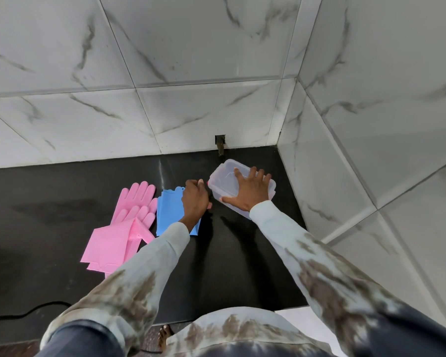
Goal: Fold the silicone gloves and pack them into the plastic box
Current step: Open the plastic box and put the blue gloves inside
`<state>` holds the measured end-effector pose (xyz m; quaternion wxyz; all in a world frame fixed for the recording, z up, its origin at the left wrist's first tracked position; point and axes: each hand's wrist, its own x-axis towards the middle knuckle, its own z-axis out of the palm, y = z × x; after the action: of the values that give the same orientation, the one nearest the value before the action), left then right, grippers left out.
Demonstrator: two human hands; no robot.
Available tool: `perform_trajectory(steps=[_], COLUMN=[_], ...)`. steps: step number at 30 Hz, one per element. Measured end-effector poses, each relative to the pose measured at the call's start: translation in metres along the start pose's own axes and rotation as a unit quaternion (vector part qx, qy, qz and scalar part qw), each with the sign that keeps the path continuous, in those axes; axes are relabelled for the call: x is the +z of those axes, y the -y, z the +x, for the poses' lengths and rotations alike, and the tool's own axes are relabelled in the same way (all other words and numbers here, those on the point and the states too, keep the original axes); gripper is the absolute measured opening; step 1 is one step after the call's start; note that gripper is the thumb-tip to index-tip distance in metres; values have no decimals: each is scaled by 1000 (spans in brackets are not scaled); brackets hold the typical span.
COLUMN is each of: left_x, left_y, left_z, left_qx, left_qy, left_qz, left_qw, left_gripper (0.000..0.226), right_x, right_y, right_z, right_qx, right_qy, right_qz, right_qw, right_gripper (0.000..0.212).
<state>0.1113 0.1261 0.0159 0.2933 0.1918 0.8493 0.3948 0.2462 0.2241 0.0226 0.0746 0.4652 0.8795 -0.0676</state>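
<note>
Five spread fingers (253, 173) of my right hand (251, 188) press the light, slippery plastic box (223, 176), best gripped rim-to-rim between thumb and fingertips; my left hand (195, 199) clutches a red thing (207, 182).

White marble-veined wall tiles (191, 60), glossy black countertop (62, 202), corner.

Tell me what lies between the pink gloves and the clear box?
In the head view, the blue gloves lie there on the black counter, partly hidden by the left hand.
</note>
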Motion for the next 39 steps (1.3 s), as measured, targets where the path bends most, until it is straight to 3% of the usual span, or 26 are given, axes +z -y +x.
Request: perform_trajectory(steps=[2,6,10,19,24,27,29,30,32,33,34,35,36,37,39], left_x=[1,4,6,14,12,10,11,12,14,14,14,14,13,13,13], left_y=[-4,-12,-17,-18,-16,-14,-14,-13,-12,-10,-9,-8,-6,-5,-3], left_z=[-1,0,2,-6,-2,2,2,2,1,1,0,-1,-2,-2,-3], left_qx=[-21,44,-18,-41,-22,-13,6,18,31,35,41,50,59,67,73], left_qy=[32,96,108,174,183,164,141,130,118,116,118,118,116,112,105], left_qz=[-44,26,-102,-172,-164,-136,-90,-61,-16,-2,8,16,24,30,36], left_qw=[998,994,989,969,969,977,986,990,992,993,992,992,991,991,991], left_gripper=[46,54,61,57,60,66,63,58,46,43,41,40,41,44,47], right_x=[-1,1,10,3,-18,-29,-29,-32,-14,-11,-7,-3,2,11,24], right_y=[12,28,35,31,19,-6,-24,-32,-58,-71,-82,-90,-91,-97,-102], right_z=[2,5,-3,-10,-9,-11,-9,-13,-15,-18,-23,-23,-29,-36,-37], right_qx=[44,99,117,133,133,77,72,43,-72,-91,-35,18,112,177,200], right_qy=[10,71,73,61,96,113,130,194,286,389,391,317,280,207,116], right_qz=[2,30,31,80,242,448,585,642,780,818,844,859,872,870,853], right_qw=[999,992,990,986,956,883,798,741,552,413,365,402,385,412,468], right_gripper=[114,129,138,131,117,89,71,66,68,72,73,70,66,67,60])
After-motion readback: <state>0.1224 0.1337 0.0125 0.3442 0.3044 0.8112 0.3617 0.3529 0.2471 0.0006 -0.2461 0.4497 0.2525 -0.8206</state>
